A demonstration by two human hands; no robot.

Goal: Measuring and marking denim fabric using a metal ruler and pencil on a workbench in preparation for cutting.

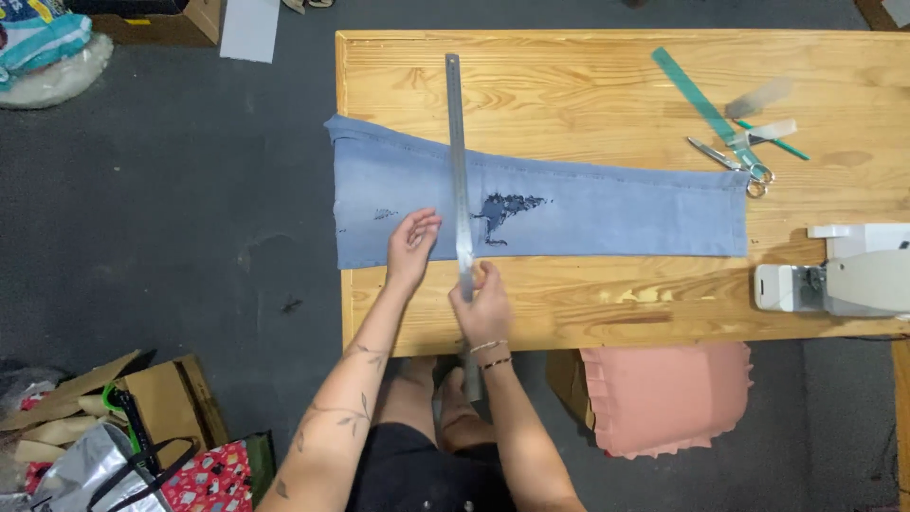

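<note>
A light blue denim trouser leg [607,204] lies flat across the wooden table [588,76], with a dark torn patch [504,210] near its middle. A long steel ruler [458,142] lies across the denim, running from the far side toward me. My left hand [411,245] presses flat on the denim just left of the ruler. My right hand [483,301] grips the ruler's near end at the table's front part.
A green ruler [700,102], scissors [730,159] and a marker lie at the back right. A white sewing machine [844,270] stands at the right edge. A pink cushioned stool [668,398] sits under the table. Bags and cardboard boxes [142,417] crowd the floor at left.
</note>
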